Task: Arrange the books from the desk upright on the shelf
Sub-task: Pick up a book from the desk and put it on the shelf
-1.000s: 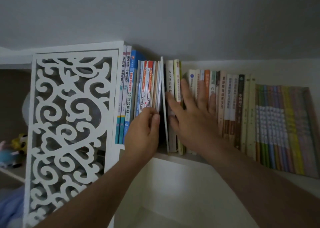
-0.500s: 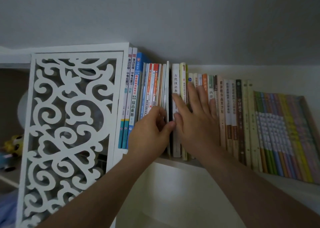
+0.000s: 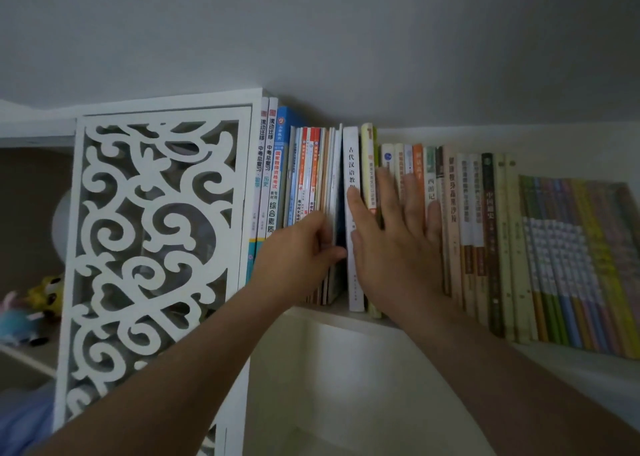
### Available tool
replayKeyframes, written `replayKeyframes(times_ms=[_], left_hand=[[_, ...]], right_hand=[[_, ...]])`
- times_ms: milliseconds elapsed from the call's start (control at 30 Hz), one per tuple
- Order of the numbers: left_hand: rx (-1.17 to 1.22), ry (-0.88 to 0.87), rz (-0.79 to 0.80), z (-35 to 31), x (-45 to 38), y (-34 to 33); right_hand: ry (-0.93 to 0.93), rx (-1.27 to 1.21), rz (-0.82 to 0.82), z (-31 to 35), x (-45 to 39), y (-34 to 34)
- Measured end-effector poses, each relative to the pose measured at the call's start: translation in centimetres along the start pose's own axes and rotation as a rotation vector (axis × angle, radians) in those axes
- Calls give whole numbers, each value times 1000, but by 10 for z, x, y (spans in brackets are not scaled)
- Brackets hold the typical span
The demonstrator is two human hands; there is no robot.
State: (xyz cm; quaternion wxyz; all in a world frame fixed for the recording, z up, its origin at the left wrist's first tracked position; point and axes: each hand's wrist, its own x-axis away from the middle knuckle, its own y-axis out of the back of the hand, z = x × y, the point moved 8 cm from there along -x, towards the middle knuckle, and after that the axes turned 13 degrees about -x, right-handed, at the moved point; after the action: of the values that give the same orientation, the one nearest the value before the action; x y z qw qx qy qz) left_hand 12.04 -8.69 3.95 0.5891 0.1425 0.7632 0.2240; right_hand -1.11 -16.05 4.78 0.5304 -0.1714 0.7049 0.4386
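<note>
Fingers (image 3: pixel 388 192) lie spread flat on upright book spines (image 3: pixel 353 164).

On the shelf, the two white spines at the far left both read 滚动迁移 and 中考总复习; the second (image 3: pixel 272 164) ends in 历史. The blue-topped spine (image 3: pixel 280 164) beside them carries 综合素质 lower down. The white spine (image 3: pixel 351 164) shows 古代汉语教 (the rest hidden by a finger). A pale spine (image 3: pixel 430 189) farther right reads 西游记.
</note>
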Motion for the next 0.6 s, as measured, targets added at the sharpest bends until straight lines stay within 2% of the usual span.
replayKeyframes(times_ms=[133,233,300,400,500,567,600], left_hand=[[16,-76,76,-4,34,-22],[39,-59,-14,-1,66,-33],[-6,-124,-41,-9,91,-39],[55,-175,12,-21,130,-44],[273,-143,-18,-31,169,-45],[374,-174,80,-45,208,-69],[411,-200,175,-55,233,-89]], right_hand=[[-28,2,29,13,-5,-6],[-11,-7,60,17,-7,-7],[2,-16,86,18,-5,-4],[58,-38,233,19,21,-4],[101,-162,398,6,107,0],[142,-205,480,-10,197,9],[92,-252,565,-26,248,11]])
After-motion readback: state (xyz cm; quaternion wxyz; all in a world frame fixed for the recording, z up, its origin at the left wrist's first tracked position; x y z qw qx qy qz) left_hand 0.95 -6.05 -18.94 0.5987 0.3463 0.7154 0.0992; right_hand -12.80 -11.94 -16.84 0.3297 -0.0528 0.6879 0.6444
